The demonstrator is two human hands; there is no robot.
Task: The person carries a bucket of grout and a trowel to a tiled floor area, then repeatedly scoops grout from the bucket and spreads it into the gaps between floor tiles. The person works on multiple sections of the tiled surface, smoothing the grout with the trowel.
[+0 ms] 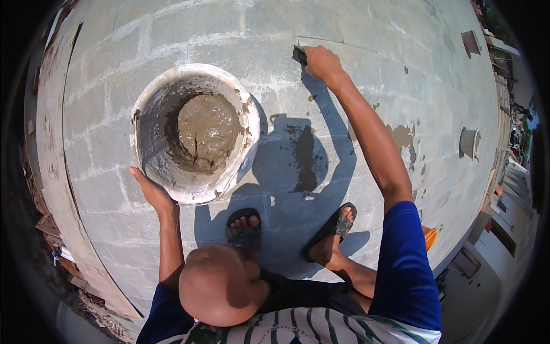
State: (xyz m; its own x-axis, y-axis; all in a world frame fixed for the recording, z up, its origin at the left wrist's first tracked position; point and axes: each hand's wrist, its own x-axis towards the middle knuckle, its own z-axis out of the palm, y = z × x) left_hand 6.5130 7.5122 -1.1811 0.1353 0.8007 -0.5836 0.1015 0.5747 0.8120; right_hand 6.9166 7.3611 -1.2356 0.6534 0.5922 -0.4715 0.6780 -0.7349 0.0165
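A white bucket (252, 117), its inside smeared with grey, holds wet mortar (209, 129) and stands to the left on the grey block surface (217, 51). My left hand (153, 192) lies against the bucket's outer wall at the lower left, fingers stretched out; part of the hand is hidden. Farther off to the right, my right hand (324, 62) is closed on a small dark flat piece (299, 55), held against the blocks near a joint line. My palm covers most of that piece, so its exact kind cannot be told.
My sandalled feet (244, 226) are just below the bucket. A wet dark patch (306, 157) and mortar smears (404, 140) mark the blocks. Two small box-like fixtures (470, 143) rise at the right. A long pale board (54, 137) edges the left side; something orange (431, 236) lies lower right.
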